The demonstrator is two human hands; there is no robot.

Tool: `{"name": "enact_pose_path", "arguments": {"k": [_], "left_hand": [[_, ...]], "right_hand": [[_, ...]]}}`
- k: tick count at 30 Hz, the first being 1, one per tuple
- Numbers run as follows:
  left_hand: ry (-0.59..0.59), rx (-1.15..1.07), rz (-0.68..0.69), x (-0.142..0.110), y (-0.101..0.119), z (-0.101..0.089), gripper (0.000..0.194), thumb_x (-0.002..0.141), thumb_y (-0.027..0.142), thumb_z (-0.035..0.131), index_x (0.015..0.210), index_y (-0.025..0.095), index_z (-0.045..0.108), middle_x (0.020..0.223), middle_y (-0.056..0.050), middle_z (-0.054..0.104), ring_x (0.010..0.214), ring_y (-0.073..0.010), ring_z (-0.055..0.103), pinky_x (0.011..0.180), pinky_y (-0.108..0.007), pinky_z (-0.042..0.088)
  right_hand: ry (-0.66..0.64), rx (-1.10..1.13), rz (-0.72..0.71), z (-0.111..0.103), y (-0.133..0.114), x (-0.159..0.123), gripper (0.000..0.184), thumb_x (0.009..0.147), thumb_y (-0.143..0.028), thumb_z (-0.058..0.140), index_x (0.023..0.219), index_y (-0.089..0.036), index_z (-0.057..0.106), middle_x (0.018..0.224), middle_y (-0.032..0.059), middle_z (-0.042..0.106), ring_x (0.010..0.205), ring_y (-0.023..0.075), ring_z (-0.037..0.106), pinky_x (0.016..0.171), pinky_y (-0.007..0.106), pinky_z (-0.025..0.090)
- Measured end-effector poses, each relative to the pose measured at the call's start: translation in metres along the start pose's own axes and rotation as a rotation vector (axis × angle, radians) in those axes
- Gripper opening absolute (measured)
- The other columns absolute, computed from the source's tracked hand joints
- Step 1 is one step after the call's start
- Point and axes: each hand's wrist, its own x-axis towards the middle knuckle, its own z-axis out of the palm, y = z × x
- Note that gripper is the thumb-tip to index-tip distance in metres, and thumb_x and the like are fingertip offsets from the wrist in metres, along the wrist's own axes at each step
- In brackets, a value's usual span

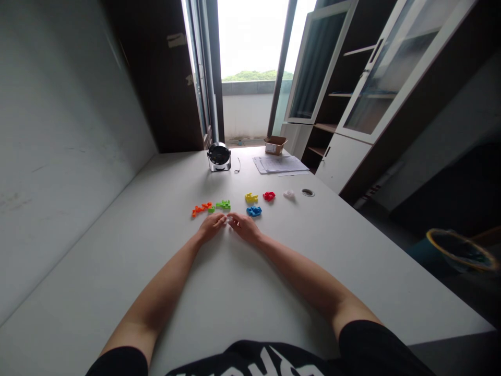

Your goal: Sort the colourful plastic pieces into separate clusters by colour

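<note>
Half-hiding a whitish piece [229, 220] — left hand [212, 225] and right hand [244, 226].

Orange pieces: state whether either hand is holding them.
No, the orange pieces lie on the table, while the left hand and right hand meet at a clear piece.

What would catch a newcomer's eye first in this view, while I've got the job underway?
Probably the bright window beyond the far end of the white table. Next, the vivid pieces: orange and green just beyond the left hand, with yellow, red and blue farther right. Then the left and right hand, meeting at a small pale piece.
</note>
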Motion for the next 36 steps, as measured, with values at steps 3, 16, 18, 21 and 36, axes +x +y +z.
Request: {"name": "enact_pose_path", "arguments": {"k": [3,16,18,21,36], "left_hand": [[-0.007,-0.021,-0.005,-0.0008,0.0026,-0.001,0.035,0.097,0.042,0.041,0.096,0.019,0.068,0.091,-0.005,0.068,0.086,-0.02,0.059,0.075,-0.028,0.044],[0.017,-0.006,0.009,-0.0028,0.0056,-0.0003,0.025,0.089,0.033,0.055,0.105,0.02,0.069,0.089,-0.003,0.067,0.079,-0.0173,0.057,0.073,-0.027,0.044],[0.014,0.002,0.012,-0.003,0.006,-0.0004,0.024,0.09,0.033,0.055,0.105,0.02,0.068,0.089,-0.003,0.066,0.079,-0.0173,0.057,0.072,-0.027,0.043],[0.014,0.017,0.005,-0.003,0.0065,-0.0008,0.024,0.09,0.033,0.054,0.104,0.02,0.068,0.089,-0.003,0.067,0.079,-0.0178,0.057,0.072,-0.027,0.043],[0.01,0.018,-0.012,-0.0021,0.0061,-0.0008,0.026,0.092,0.035,0.051,0.105,0.02,0.068,0.09,-0.003,0.068,0.08,-0.0188,0.058,0.071,-0.027,0.043]], "right_hand": [[0.001,-0.01,0.035,0.0003,-0.0008,0.0004,0.028,0.098,-0.034,0.054,0.12,-0.022,0.065,0.087,0.0032,0.072,0.07,0.0134,0.062,0.069,0.022,0.044],[0.021,-0.036,0.076,-0.0004,-0.0038,0.0011,0.027,0.095,-0.035,0.059,0.119,-0.021,0.064,0.087,0.0019,0.072,0.069,0.0122,0.063,0.069,0.022,0.044],[0.018,-0.037,0.077,-0.001,-0.0044,0.0013,0.027,0.095,-0.035,0.059,0.119,-0.021,0.064,0.087,0.0021,0.072,0.069,0.0121,0.063,0.07,0.022,0.044],[0.014,-0.036,0.078,-0.0011,-0.0044,0.0016,0.028,0.095,-0.034,0.059,0.119,-0.021,0.064,0.087,0.0022,0.072,0.069,0.0121,0.063,0.069,0.022,0.044],[0.022,-0.048,0.088,0.0026,0.0001,0.0016,0.029,0.095,-0.028,0.056,0.122,-0.022,0.064,0.091,0.003,0.073,0.071,0.0129,0.064,0.07,0.022,0.045]]}}
